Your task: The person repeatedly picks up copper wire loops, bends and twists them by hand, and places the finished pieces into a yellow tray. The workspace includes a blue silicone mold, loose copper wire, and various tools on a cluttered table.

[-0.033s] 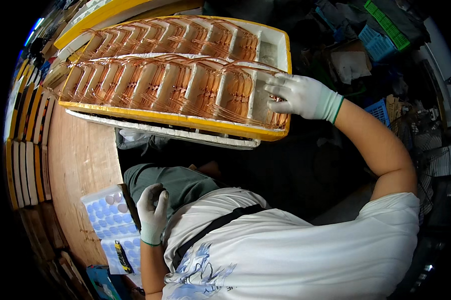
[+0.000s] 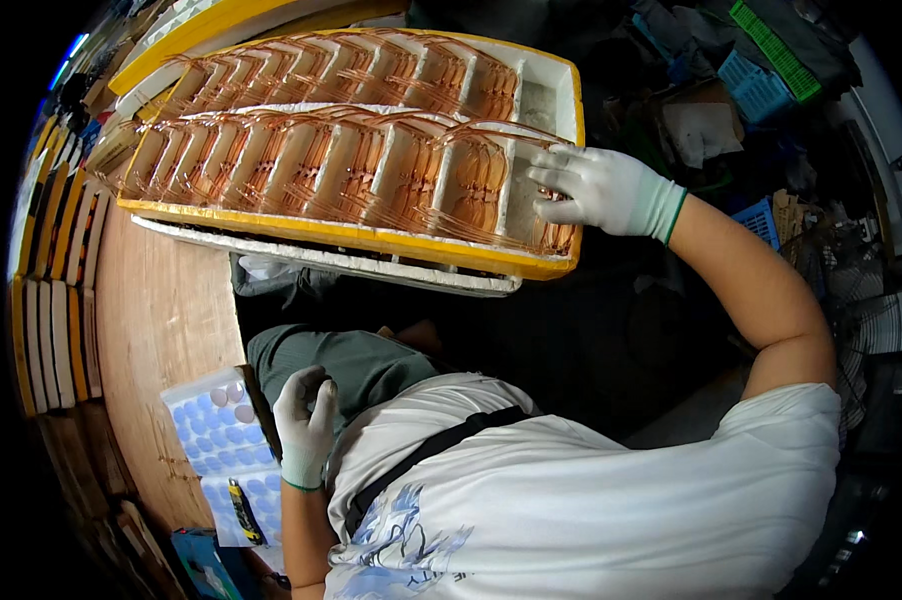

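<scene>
Right hand (image 2: 599, 188): at two o'clock; our gloved fingers spread over copper wire coils (image 2: 549, 232) in the foam tray (image 2: 371, 240).
Left hand (image 2: 304, 425): at seven o'clock, fingers curled; contents hidden.
Sticker sheet (image 2: 216, 440): partly hidden.

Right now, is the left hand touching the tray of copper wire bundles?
No, the left hand is down by the person's lap, well apart from the tray, while only the right hand reaches into it.

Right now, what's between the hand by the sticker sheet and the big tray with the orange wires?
The head view shows the person's lap in green trousers between the left hand and the foam tray.
</scene>
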### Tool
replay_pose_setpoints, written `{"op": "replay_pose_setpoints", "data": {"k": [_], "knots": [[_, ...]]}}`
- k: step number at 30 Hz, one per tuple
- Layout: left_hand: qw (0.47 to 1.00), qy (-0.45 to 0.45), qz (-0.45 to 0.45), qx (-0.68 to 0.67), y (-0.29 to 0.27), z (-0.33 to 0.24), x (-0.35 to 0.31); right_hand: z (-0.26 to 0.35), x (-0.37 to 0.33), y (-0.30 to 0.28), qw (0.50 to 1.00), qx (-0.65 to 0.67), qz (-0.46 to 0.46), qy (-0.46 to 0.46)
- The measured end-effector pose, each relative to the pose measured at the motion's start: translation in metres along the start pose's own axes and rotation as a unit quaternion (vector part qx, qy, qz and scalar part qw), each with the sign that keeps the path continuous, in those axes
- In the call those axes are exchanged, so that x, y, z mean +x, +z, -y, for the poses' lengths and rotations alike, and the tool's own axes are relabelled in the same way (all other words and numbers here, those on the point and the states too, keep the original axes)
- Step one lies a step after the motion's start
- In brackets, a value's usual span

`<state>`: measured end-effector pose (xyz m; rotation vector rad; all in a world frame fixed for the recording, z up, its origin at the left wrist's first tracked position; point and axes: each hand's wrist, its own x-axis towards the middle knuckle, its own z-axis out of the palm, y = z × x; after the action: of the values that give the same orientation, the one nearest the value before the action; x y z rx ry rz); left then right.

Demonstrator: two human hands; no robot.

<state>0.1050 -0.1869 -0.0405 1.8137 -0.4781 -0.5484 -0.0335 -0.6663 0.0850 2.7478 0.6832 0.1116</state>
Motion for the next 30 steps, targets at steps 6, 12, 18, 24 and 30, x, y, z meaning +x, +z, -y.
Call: {"op": "replay_pose_setpoints", "data": {"k": [6, 12, 18, 24, 30], "knots": [[0.999, -0.032, -0.016, -0.014, -0.003, 0.012, -0.009, 0.000, 0.022, -0.008, 0.998, -0.040, 0.049, -0.027], [0.999, -0.020, -0.019, -0.018, -0.008, 0.016, -0.011, 0.020, 0.054, -0.029, 0.971, -0.059, 0.231, 0.008], [0.999, -0.024, -0.025, -0.039, -0.011, 0.026, -0.016, 0.032, 0.068, -0.034, 0.939, -0.048, 0.336, 0.053], [0.998, -0.034, -0.026, -0.054, -0.012, 0.034, -0.015, 0.028, 0.057, -0.034, 0.935, 0.025, 0.340, 0.095], [0.996, -0.032, -0.074, -0.037, -0.024, 0.040, -0.030, 0.038, 0.088, -0.076, 0.972, 0.130, -0.114, 0.160]]}}
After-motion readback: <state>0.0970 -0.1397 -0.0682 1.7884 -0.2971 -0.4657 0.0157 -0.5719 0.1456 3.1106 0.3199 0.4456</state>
